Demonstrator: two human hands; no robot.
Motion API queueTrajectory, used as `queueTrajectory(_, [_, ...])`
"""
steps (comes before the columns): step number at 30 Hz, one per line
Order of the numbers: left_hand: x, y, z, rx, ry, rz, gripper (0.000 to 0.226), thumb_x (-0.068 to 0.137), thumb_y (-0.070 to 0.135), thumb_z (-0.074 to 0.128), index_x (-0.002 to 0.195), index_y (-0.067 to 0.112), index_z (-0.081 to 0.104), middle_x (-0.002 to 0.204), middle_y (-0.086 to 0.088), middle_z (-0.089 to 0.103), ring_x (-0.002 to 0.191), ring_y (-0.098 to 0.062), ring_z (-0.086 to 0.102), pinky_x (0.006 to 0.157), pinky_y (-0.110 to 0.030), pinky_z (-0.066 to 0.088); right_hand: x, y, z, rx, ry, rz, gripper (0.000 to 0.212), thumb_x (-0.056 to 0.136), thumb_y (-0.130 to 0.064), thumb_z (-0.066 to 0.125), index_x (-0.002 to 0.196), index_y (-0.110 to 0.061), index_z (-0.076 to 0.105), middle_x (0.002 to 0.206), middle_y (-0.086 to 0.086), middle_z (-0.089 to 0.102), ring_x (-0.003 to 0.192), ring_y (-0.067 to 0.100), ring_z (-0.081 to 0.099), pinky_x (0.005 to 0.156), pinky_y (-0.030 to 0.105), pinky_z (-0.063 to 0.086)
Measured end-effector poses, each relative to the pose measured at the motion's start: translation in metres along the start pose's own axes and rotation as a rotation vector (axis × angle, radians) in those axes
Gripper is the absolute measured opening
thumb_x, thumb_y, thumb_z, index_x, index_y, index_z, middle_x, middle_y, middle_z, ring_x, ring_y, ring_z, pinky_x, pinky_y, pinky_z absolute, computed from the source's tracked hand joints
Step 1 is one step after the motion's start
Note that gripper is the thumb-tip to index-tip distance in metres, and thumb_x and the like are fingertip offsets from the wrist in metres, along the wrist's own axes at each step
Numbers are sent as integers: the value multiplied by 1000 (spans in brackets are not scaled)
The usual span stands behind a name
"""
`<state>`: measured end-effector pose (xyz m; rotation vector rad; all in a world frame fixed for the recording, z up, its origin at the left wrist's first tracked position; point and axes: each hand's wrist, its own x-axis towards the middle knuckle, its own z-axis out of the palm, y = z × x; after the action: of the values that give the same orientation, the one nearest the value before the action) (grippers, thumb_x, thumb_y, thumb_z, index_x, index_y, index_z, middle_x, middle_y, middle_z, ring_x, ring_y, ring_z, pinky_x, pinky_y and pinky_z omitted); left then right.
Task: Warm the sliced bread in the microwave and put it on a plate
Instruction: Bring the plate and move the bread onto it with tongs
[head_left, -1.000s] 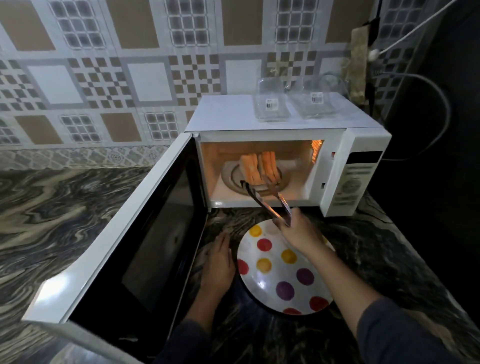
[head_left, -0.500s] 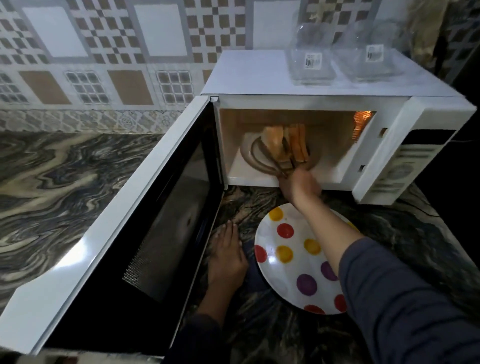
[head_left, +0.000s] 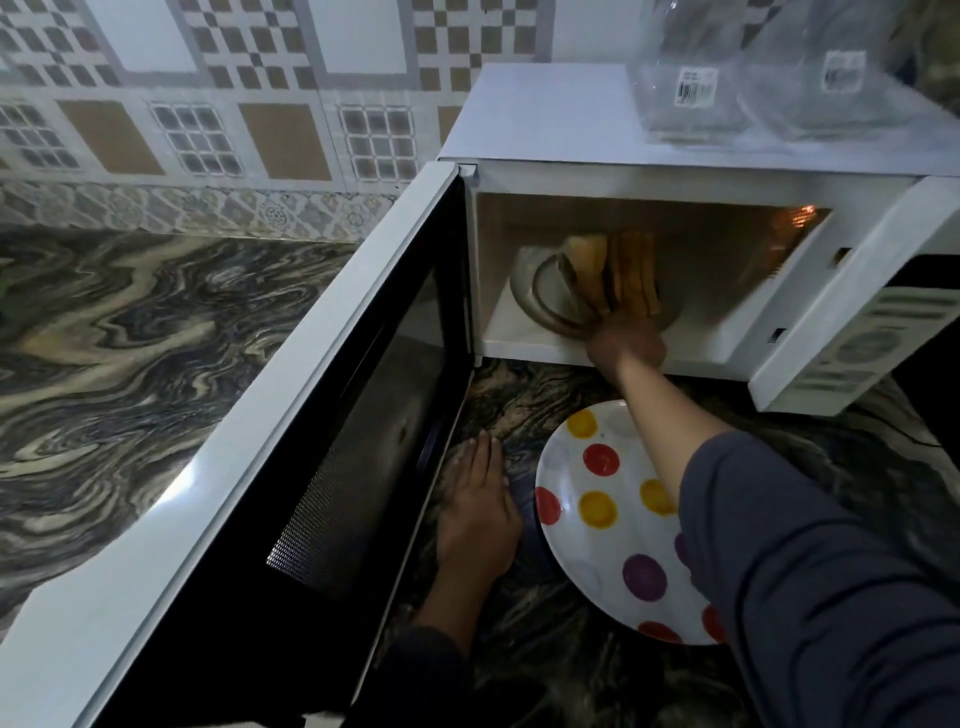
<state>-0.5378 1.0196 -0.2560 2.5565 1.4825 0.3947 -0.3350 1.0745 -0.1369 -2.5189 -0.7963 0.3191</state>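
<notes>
The right hand (head_left: 626, 345) has reached into the microwave (head_left: 727, 176) toward the bread (head_left: 613, 270).

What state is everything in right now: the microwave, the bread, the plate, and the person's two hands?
Microwave door: wide open.
Microwave light: on.
Bread slices: standing upright inside, not yet out.
Spotted plate: empty, on the counter.
Right hand: at the microwave opening, closed around tongs, just below the bread.
Left hand: flat on the counter, holding nothing.
</notes>
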Motion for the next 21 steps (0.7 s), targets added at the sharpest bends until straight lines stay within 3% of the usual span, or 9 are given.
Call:
queueTrajectory(4, [-1,1,-3,-29,12,-7,54,78,26,35,122,7,60,126,-9,62,118,-21,58,106,-27,21,-18,14,-2,23,58,4,30,94,-28,44,112,-9,60,119,15,62,109,34,58,83,37,45])
queueTrajectory(8, [-1,0,-6,-29,-13,28,53,78,24,35,118,3,62,122,-12,64,114,-23,61,105,-28,23,-62,37,-12,42,103,-50,36,92,-41,47,114,-13,52,114,13,62,104,35,57,75,37,42])
queueTrajectory(13, [-2,0,-6,-44,-43,24,56,83,29,29,121,0,59,126,-16,60,119,-26,57,107,-35,37,-130,84,-25,101,166,-101,33,91,-43,49,107,-15,51,103,7,63,92,29,59,66,31,38])
queueTrajectory(15, [-4,0,-6,-30,-88,56,64,89,35,16,137,1,41,144,-16,42,136,-25,38,116,-32,17,-151,105,-28,115,196,-90,33,91,-43,49,110,-17,51,104,5,63,94,27,59,67,31,39])
queueTrajectory(17, [-3,-3,-5,19,-123,84,68,87,36,4,146,5,21,155,-12,21,144,-21,16,115,-28,-6,-163,122,-27,121,211,-47,36,90,-45,49,114,-18,52,108,6,64,98,29,60,72,33,44])
queueTrajectory(21, [1,-23,-1,20,-118,75,79,79,40,-9,148,9,13,157,-6,11,146,-17,6,116,-30,-7,-172,146,-15,-7,198,56,46,90,-49,46,124,-17,47,113,12,64,100,34,61,74,35,46])
